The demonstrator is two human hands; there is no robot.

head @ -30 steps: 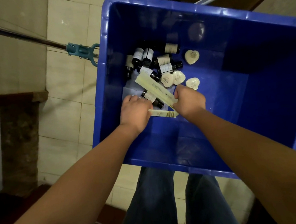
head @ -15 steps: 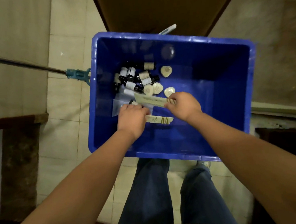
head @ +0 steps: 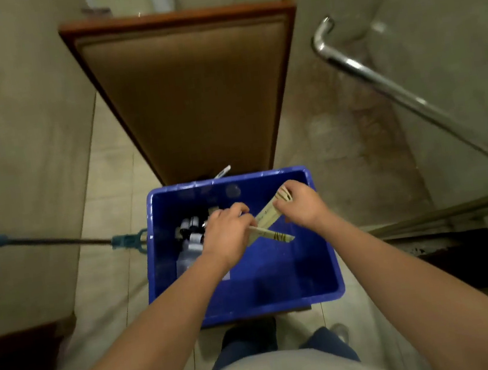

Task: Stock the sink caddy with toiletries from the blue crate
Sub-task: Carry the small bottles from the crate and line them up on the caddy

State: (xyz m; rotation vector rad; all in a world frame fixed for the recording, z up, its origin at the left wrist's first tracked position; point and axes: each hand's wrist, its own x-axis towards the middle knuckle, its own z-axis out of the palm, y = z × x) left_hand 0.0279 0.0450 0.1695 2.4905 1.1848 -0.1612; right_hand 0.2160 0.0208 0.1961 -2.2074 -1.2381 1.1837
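Bathroom; left hand (head: 228, 238), right hand (head: 302, 205) over blue crate (head: 313, 295), fingers (head: 236, 210) round packets (head: 267, 216)

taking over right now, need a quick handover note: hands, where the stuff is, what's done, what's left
Left hand: grips a striped packet above the crate.
Right hand: grips pale packets, how many is unclear.
Things: the crate is on the floor; dark bottles lie in its far left corner. The caddy is not in view.
Done: packets are in both hands; nothing shows as stocked.
Left: carry the packets to the caddy, then likely come back for the bottles.
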